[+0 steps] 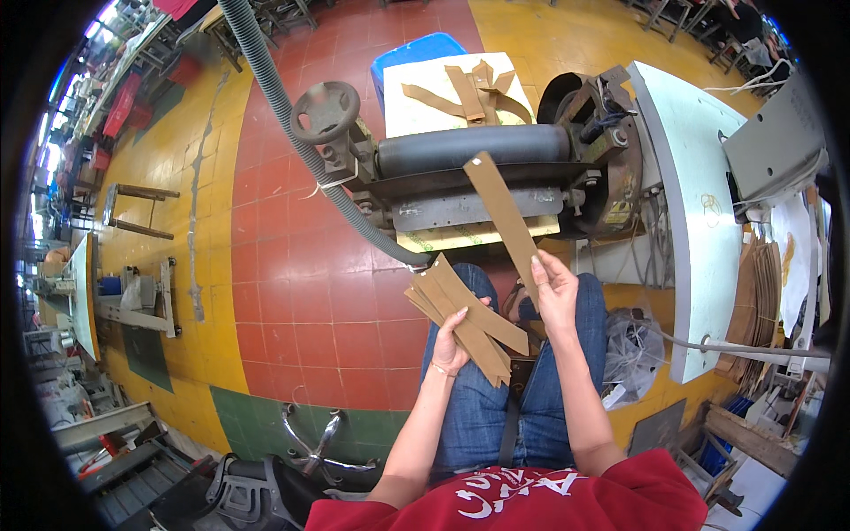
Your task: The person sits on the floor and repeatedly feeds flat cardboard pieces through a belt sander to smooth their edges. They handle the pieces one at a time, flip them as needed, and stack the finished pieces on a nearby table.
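A fanned bundle of flat brown strips [456, 305] rests in my left hand [450, 343], its thumb across the top and fingers underneath, above my left thigh. My right hand [556, 288] pinches the near end of one longer brown strip [503, 208]. That strip slants up and to the left, its far tip over the dark roller [474, 152] of a machine in front of me. Whether the tip touches the machine, I cannot tell. Beyond the roller, several more brown strips [469, 93] lie loosely piled on a pale board [416, 75].
A handwheel [325, 113] and a grey ribbed hose [283, 102] stand at the machine's left. To the right is a pale tabletop [686, 195], with stacked brown pieces [755, 292] past it. A clear plastic bag [632, 350] sits by my right knee; a chrome chair base [314, 442] is at lower left.
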The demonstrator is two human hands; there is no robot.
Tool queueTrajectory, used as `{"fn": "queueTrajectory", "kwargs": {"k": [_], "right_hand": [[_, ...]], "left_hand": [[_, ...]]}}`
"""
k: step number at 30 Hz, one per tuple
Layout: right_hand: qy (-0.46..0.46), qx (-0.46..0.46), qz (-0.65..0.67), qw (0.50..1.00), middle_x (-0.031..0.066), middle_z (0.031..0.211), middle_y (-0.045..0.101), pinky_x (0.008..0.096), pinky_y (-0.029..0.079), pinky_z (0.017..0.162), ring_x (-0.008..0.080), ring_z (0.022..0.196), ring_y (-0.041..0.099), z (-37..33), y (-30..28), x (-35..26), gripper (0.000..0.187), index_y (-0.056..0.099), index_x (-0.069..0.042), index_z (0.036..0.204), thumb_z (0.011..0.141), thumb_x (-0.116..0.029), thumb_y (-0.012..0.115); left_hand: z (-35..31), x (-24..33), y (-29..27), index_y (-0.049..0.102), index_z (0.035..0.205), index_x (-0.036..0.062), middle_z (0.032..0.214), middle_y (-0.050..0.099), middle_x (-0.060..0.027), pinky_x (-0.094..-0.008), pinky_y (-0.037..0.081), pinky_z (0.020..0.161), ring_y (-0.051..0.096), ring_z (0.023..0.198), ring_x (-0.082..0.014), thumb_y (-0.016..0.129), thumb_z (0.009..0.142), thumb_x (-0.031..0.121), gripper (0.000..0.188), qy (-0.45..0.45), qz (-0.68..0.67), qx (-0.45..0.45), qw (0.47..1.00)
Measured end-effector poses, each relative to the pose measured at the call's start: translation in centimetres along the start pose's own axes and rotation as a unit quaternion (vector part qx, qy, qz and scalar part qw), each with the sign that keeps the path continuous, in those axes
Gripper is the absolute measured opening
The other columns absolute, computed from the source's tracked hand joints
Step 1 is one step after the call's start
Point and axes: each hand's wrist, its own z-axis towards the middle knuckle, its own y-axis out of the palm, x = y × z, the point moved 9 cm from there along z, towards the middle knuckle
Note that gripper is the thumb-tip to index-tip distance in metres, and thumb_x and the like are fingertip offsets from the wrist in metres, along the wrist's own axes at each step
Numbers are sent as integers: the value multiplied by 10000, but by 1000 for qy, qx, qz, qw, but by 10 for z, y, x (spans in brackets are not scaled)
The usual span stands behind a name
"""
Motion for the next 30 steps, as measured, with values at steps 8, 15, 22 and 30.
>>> {"fn": "queueTrajectory", "kwargs": {"k": [8, 15, 22, 30], "right_hand": [[132, -21, 33, 990, 83, 1015, 676, 250, 527, 705, 116, 795, 642, -9, 18, 61, 276, 590, 32, 1190, 954, -109, 566], [91, -37, -16, 995, 297, 1404, 360, 337, 363, 1029, 257, 1297, 388, 54, 56, 60, 845, 134, 67, 1461, 904, -308, 649], [107, -206, -274, 933, 144, 984, 665, 321, 512, 778, 234, 914, 648, -59, 9, 50, 342, 637, 21, 1087, 828, -184, 726], [-265, -139, -280, 912, 108, 803, 661, 324, 497, 660, 254, 726, 639, -35, 27, -62, 99, 694, -7, 874, 783, -44, 712]], "left_hand": [[-3, 3, 8, 467, 1257, 26, 1235, 563, -191, -455, 474, 958, 577, 1093, -322, 580, 863, 185, 439, 2, 0, 6, 1000], [-2, 1, 2, 503, 1219, -3, 1184, 589, -156, -390, 475, 954, 589, 1077, -269, 573, 863, 106, 379, -17, 32, 45, 998], [-2, -5, -7, 533, 1197, -5, 1155, 600, -116, -361, 472, 934, 578, 1071, -229, 596, 894, 148, 345, -10, 76, 46, 996], [-1, 0, 2, 510, 1214, 77, 1187, 577, -131, -393, 475, 873, 564, 1067, -236, 578, 904, 141, 324, 13, -14, -19, 1000]]}}
